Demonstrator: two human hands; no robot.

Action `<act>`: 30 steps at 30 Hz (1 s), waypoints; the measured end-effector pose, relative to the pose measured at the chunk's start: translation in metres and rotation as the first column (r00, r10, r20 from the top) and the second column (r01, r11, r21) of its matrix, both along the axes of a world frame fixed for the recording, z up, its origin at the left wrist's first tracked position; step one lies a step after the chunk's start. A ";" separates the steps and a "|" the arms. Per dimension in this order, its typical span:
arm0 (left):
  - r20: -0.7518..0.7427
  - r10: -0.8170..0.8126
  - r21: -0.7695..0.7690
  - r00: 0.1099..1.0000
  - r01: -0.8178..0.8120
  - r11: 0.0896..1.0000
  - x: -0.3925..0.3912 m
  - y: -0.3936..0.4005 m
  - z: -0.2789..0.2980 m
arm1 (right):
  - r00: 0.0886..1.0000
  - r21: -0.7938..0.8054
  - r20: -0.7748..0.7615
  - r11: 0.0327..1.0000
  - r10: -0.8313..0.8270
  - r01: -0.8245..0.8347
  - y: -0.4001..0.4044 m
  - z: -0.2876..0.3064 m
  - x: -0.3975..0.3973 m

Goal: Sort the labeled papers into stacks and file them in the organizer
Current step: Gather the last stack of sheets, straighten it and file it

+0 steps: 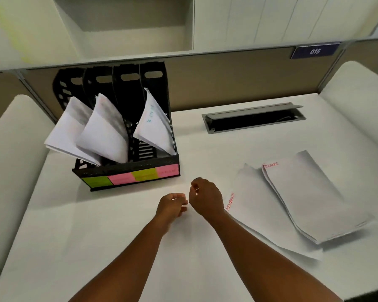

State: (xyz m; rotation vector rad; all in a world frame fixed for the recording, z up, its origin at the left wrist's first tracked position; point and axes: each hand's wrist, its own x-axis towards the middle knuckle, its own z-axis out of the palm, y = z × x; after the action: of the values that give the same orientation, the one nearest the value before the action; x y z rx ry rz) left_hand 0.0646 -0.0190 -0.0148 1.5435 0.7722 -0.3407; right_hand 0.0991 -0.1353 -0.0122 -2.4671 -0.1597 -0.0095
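A black four-slot organizer stands at the left back of the white desk, with green and pink sticky labels along its front. Bundles of white paper lean out of the first slot, the second slot and the fourth slot; the third slot looks empty. To the right lies a loose stack of white papers with red handwritten labels, one sheet fanned out beneath. My left hand and my right hand hover close together mid-desk, fingers curled, holding nothing.
A grey cable hatch with its lid raised is set into the desk behind the papers. A partition wall with a blue "015" plate runs along the back. White cabinets rise above it.
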 end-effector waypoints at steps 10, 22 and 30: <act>-0.032 -0.278 -0.055 0.960 0.276 0.959 0.007 -0.090 -0.005 | 0.901 -0.277 0.068 0.860 -0.428 0.429 -0.122 -0.019 0.029; -0.053 -0.376 0.044 0.925 0.378 0.925 0.022 -0.117 -0.009 | 0.841 -0.524 -0.083 0.741 -0.535 0.420 -0.194 -0.034 0.058; -0.073 -0.359 0.058 0.930 0.363 0.930 0.028 -0.119 -0.017 | 0.838 -0.493 -0.130 0.768 -0.530 0.409 -0.201 -0.030 0.063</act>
State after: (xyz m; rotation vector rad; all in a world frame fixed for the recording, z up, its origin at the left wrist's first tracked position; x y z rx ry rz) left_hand 0.0931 -0.1379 -0.0322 1.7507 0.5472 -0.6413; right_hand 0.1625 -0.3367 -0.0420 -2.8679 0.6611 0.1537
